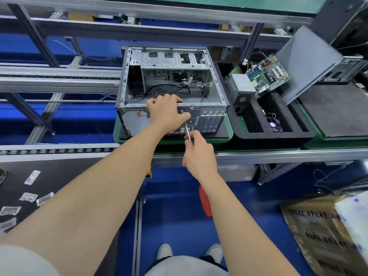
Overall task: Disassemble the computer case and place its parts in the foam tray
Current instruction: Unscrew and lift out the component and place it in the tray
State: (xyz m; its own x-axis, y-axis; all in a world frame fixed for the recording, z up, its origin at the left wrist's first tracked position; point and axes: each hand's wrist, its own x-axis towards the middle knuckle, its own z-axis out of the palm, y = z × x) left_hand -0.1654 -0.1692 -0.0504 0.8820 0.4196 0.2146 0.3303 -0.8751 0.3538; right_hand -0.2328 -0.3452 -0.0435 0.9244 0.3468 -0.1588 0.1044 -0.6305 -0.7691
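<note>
Computer case [171,84] lies open side up, bare steel, cables loose inside, its rear panel towards the person and long axis running away. Left hand [165,112] grips its rear rim; right hand [199,156] pinches the screwdriver [187,128] shaft.

Pretty clearly a factory teardown line, not anyone's garage: a roller conveyor [59,151] runs off past the left hand [167,114], aluminium framing [139,29] is stacked up beyond both hands, and the floor [175,206] below them is painted blue. Right of the right hand [199,156], a black foam tray [278,134] holds a bare motherboard [268,74] and a power supply [242,86]. Little bagged parts [28,197] are spread on a black surface [59,176] far left.
</note>
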